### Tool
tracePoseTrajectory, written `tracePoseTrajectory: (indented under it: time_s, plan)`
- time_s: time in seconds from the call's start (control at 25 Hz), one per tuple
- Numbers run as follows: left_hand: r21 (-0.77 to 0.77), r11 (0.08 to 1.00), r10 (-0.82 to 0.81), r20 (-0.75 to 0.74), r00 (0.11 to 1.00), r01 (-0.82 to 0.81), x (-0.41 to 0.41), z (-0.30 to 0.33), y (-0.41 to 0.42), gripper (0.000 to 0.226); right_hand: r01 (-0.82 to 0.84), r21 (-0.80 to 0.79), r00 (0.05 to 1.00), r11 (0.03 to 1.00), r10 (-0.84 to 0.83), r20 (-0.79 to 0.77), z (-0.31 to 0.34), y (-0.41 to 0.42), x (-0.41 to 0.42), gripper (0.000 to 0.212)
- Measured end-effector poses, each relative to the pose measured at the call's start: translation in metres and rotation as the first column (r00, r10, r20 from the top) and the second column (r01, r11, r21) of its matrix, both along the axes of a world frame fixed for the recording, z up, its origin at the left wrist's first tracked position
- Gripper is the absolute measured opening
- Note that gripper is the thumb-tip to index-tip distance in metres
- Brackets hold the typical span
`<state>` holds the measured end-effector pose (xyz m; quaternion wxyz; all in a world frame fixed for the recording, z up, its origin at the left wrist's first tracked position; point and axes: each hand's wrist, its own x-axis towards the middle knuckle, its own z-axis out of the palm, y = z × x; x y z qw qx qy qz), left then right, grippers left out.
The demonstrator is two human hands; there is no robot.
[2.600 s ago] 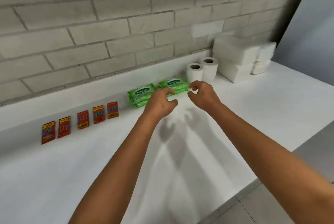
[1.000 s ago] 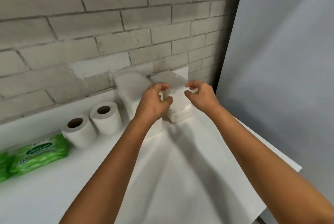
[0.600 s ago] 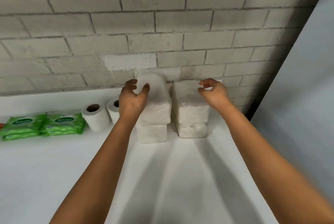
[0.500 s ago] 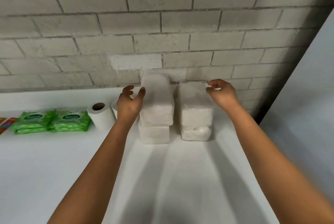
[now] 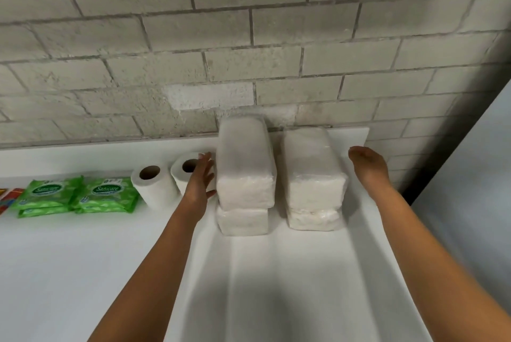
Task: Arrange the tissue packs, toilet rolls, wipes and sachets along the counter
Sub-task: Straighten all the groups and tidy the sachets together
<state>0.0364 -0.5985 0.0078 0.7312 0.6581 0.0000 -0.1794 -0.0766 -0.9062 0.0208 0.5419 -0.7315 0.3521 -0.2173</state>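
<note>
Our left hand (image 5: 199,179), fingers straight, lies just left of the centre-frame stacked tissue packs (image 5: 245,173), long axis toward the wall; right hand (image 5: 369,166), relaxed, flanks the second stack (image 5: 315,178).

Two stacks of white tissue packs stand side by side at the brick wall (image 5: 249,37) on the white counter (image 5: 83,272): left stack (image 5: 244,173), right stack (image 5: 315,178). Left hand (image 5: 200,178), fingers straight, lies just beside the left stack. Right hand (image 5: 369,166), relaxed, is near the right stack. Two toilet rolls (image 5: 152,185) stand upright beside green wipes packs (image 5: 106,198)
</note>
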Motion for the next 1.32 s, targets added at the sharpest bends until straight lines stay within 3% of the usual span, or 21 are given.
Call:
tracePoseTrajectory:
  time_s: [0.2,0.28,0.4,0.48,0.6,0.68,0.8,0.92,1.0,1.12,1.24,1.32]
  plan:
    - [-0.163,0.986,-0.055,-0.043,0.998,0.048,-0.005,-0.023,-0.009,0.053,-0.213,0.296,0.975,0.931,0.185,0.121,-0.042,0.011,0.004,0.047]
    - [-0.179,0.983,-0.061,-0.089,0.994,0.045,-0.007,-0.033,-0.015,0.047,-0.164,0.473,0.984,0.866,0.112,0.136,-0.053,0.018,0.007,0.055]
    - [-0.185,0.98,-0.092,-0.112,0.989,0.071,-0.003,-0.039,-0.024,0.04,-0.111,0.58,0.992,0.807,0.052,0.118,-0.065,0.022,0.022,0.039]
    - [-0.18,0.978,-0.123,-0.087,0.989,0.106,0.0,-0.042,-0.034,0.052,-0.149,0.581,0.988,0.8,0.098,0.119,-0.068,0.027,0.034,0.05]
    - [-0.219,0.964,-0.17,-0.07,0.983,0.151,-0.001,-0.039,-0.043,0.073,-0.193,0.563,0.98,0.803,0.125,0.157,-0.07,0.035,0.042,0.039]
    - [-0.276,0.947,-0.191,-0.068,0.979,0.165,0.005,-0.039,-0.043,0.072,-0.284,0.602,0.954,0.746,0.159,0.254,-0.063,0.041,0.043,0.022]
    - [-0.191,0.964,-0.191,-0.007,0.982,0.186,0.01,-0.042,-0.036,0.069,-0.302,0.579,0.942,0.757,0.146,0.301,-0.059,0.043,0.044,0.025]
    - [-0.145,0.97,-0.188,0.073,0.98,0.197,0.009,-0.056,-0.024,0.048,-0.284,0.597,0.936,0.75,0.083,0.341,-0.067,0.038,0.029,0.034]
    - [-0.164,0.946,-0.251,0.176,0.952,0.28,0.004,-0.073,-0.006,0.077,-0.37,0.557,0.908,0.743,0.164,0.385,-0.082,0.033,0.008,0.027]
    - [0.02,0.91,-0.408,0.232,0.883,0.415,-0.014,-0.089,0.013,0.096,-0.528,0.437,0.848,0.728,0.471,0.241,-0.098,0.021,-0.024,0.081]
    - [0.068,0.926,-0.377,0.181,0.908,0.371,-0.019,-0.093,0.009,0.092,-0.647,0.317,0.744,0.694,0.665,0.065,-0.097,0.025,-0.031,0.084]
    - [0.062,0.943,-0.331,0.161,0.93,0.326,-0.015,-0.095,0.004,0.081,-0.621,0.284,0.766,0.73,0.642,0.025,-0.095,0.032,-0.027,0.084]
